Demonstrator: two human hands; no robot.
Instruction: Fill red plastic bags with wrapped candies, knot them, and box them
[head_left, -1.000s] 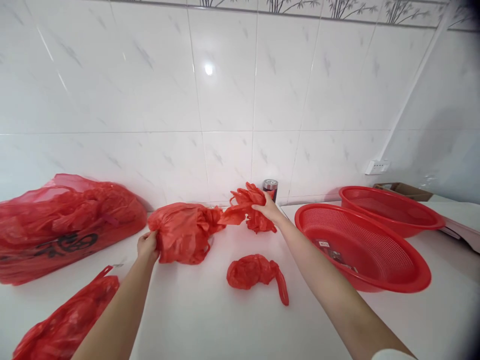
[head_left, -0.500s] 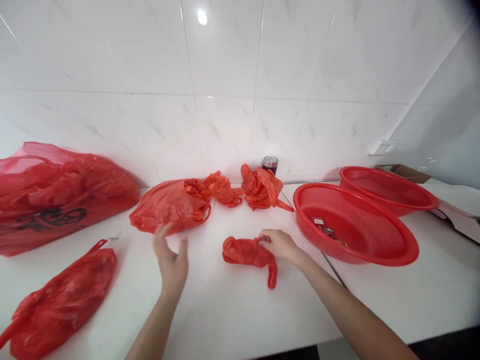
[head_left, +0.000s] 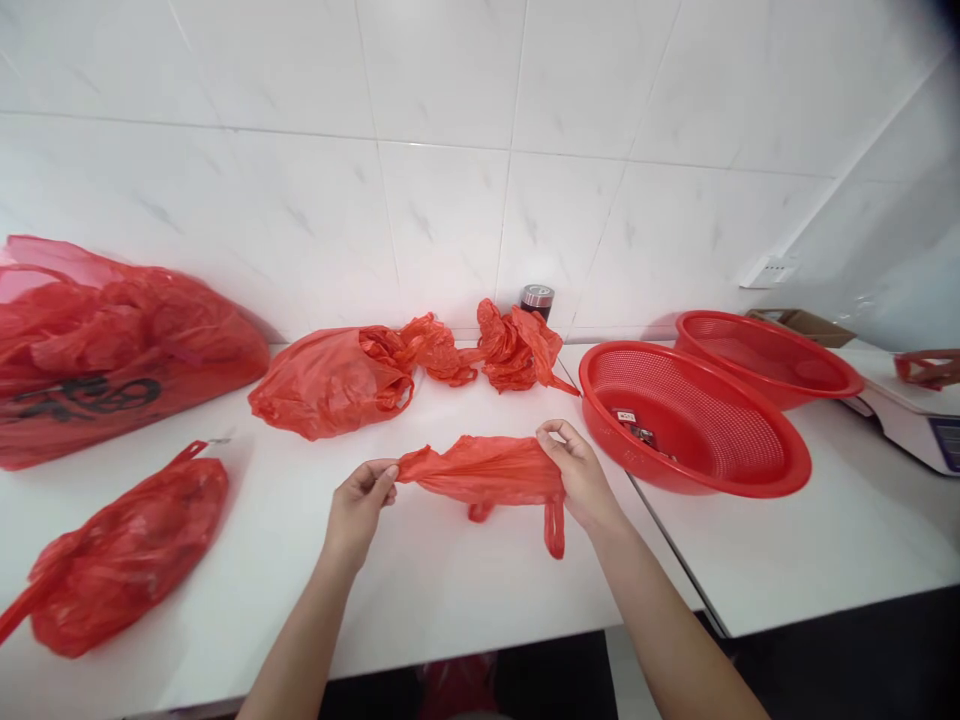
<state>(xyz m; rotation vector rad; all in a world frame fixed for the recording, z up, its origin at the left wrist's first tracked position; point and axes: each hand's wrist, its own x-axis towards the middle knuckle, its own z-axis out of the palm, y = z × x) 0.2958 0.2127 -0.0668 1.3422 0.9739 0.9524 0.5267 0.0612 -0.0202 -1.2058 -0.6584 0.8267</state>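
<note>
A thin red plastic bag [head_left: 487,470] is stretched sideways between my two hands over the white table [head_left: 450,590]. My left hand [head_left: 361,505] pinches its left end between thumb and fingers. At the other end, my right hand [head_left: 577,470] grips the bag near its handles, and one handle loop dangles below. Behind it lies a fuller red bag [head_left: 322,385], its crumpled mouth turned right. More crumpled red bags [head_left: 517,350] rest by the wall. To the right is a red perforated basket [head_left: 690,420] holding a few small packets [head_left: 641,432].
A second red basket [head_left: 772,355] stands behind the first, near a scale [head_left: 907,415] and a cardboard box [head_left: 806,325]. A large printed red bag [head_left: 120,350] and a smaller filled bag [head_left: 135,555] occupy the left. A dark silver-lidded container [head_left: 538,298] stands against the wall.
My left hand has moved in from the left and taken hold of the small red bag. The bag is now lifted and pulled out wide. The view has tilted slightly downward.
</note>
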